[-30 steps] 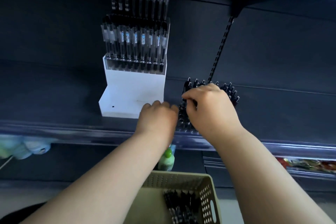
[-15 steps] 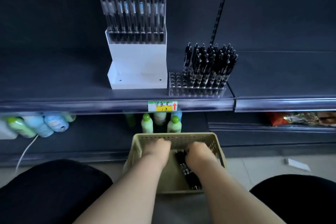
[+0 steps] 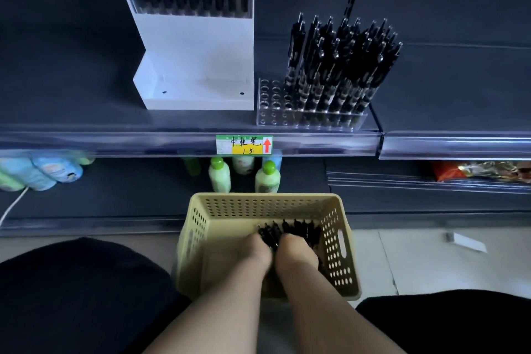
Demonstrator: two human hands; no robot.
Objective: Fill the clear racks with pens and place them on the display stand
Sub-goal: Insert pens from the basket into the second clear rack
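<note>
A dark, matte shelf (image 3: 86,112) with a glossy clear front strip spans the frame. On it stands a white, boxy, stepped display stand (image 3: 198,46), its upper tier carrying a transparent holder packed with upright dark pens.

On the pale tiled floor below, between the person's dark-clad knees, sits a beige plastic basket (image 3: 258,204), rectangular, with walls punched with round holes and a slot handle on its right side. Loose black pens (image 3: 298,228) lie heaped in its right half.

Just right of the stand, on the same shelf, a clear rack (image 3: 273,112) (a see-through block drilled with rows of round holes) holds black click pens (image 3: 339,60) upright in its right-hand rows, their tops fanning outward.

The left hand (image 3: 255,250) and right hand (image 3: 296,250) reach into the basket side by side, touching, fingers sunk among the loose pens; whether they grip any cannot be told.

Green-capped pale bottles (image 3: 219,175) stand on the lower shelf, beneath a handwritten green-and-yellow price label (image 3: 244,144).
</note>
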